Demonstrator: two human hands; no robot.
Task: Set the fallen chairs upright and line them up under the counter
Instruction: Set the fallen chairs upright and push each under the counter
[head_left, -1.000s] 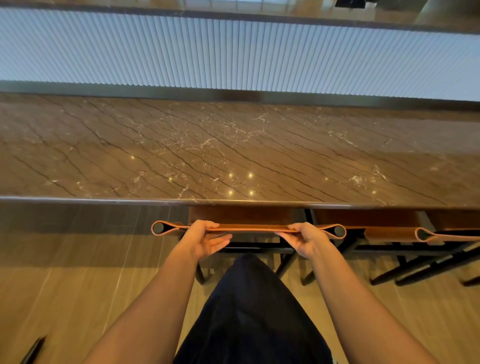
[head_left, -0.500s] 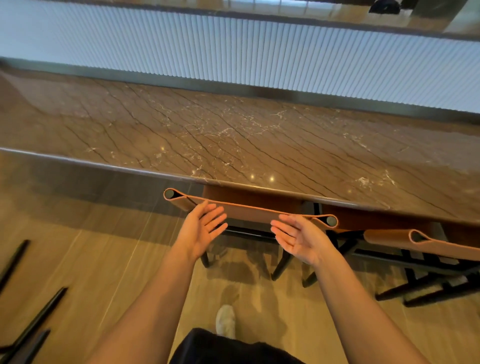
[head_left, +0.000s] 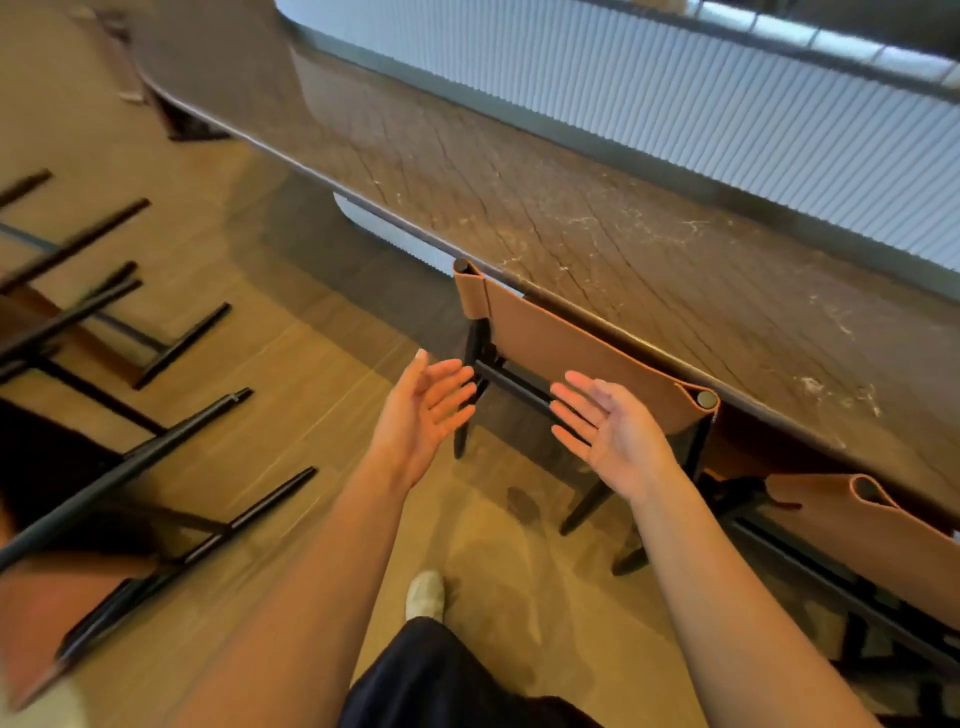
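Nearest to us, at the bottom of the view, is our dark trouser leg (head_left: 441, 680), and just ahead of it one pale shoe (head_left: 426, 592) planted on the wooden floor (head_left: 311, 374).

Both forearms reach forward. Our left hand (head_left: 421, 415) is wide open, palm turned inward, fingers straight and slightly spread, holding nothing. Our right hand (head_left: 613, 436) mirrors it: palm up and inward, fingers extended and apart, also holding nothing. The two hands are near each other with a gap between them. They sit in front of the black rear rail of an upright chair (head_left: 571, 353). We cannot tell whether the fingertips touch that rail.

To our left, two fallen chairs lie on the floor, blurred, their black legs sticking out sideways. The nearer fallen chair (head_left: 52, 467) is at the lower left. The farther fallen chair (head_left: 78, 332) lies beyond it. Both are well apart from the counter.

The upright chair stands on its dark legs, its tan leather back right along the counter's edge and its seat hidden underneath. To its right a second upright chair (head_left: 857, 530), with the same tan back, is tucked in just beside it.

Beyond them the brown veined marble counter (head_left: 623, 234) runs diagonally across the view, its far left end rounded. Behind it rises a pale fluted panel (head_left: 675, 104).
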